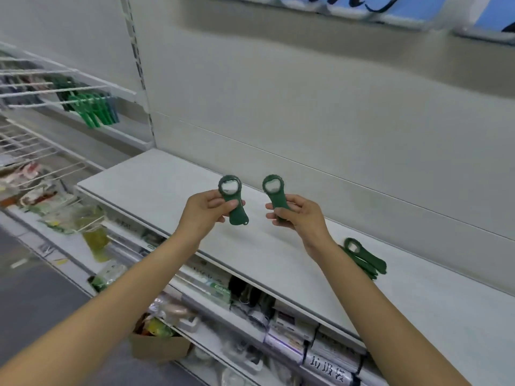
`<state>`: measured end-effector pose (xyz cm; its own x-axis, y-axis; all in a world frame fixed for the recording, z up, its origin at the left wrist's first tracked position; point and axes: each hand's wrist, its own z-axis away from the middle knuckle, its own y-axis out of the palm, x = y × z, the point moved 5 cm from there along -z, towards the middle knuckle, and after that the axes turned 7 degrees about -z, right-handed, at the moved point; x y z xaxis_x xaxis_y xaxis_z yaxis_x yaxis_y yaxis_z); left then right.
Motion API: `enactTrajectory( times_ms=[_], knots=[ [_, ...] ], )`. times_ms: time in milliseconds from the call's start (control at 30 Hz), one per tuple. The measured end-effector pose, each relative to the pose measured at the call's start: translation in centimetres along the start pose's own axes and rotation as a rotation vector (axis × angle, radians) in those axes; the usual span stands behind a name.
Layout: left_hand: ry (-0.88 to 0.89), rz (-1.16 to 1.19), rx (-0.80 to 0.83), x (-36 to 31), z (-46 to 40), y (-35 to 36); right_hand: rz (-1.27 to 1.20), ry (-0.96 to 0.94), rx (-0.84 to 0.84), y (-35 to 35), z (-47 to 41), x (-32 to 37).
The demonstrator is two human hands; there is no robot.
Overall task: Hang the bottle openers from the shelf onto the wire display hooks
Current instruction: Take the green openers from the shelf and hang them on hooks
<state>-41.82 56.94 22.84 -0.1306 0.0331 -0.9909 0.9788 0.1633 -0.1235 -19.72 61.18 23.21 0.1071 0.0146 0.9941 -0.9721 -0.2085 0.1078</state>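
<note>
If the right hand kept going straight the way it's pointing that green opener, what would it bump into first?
Probably the pale back panel behind the shelf. The right hand holds its opener ring-end up and away, with nothing visible between; depth is hard to judge. The left hand and its opener sit off to the side.

Bright, even light — blurred edges

Matt dark green plastic bottle openers, smooth matt white shelf, thin white-coated metal wire hooks

Dark green bottle openers, brighter green hung openers, pale grey shelf, white wire hooks
</note>
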Motion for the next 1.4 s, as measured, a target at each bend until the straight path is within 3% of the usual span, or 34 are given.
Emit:
enactTrajectory(
  times_ms=[267, 667, 1033, 1400],
  knots=[
    [0.018, -0.046, -0.094, 2.5, 2.6, -18.7, 0.006, -0.044, 0.043, 19.5, -0.4, -2.0],
    [-0.023, -0.03, -0.25, 6.5, 4.5, -44.2, 0.026, -0.1, 0.257, 46.8, -3.2, -5.8],
    [-0.007, -0.031, -0.294, 9.3, -4.2, -57.4, 0.035, -0.117, 0.4, 62.0, -13.8, -8.3],
    [-0.011, -0.034, -0.347, 12.2, -12.3, -69.4, 0.022, -0.185, 0.397, 72.8, -23.5, -9.9]
  ],
)
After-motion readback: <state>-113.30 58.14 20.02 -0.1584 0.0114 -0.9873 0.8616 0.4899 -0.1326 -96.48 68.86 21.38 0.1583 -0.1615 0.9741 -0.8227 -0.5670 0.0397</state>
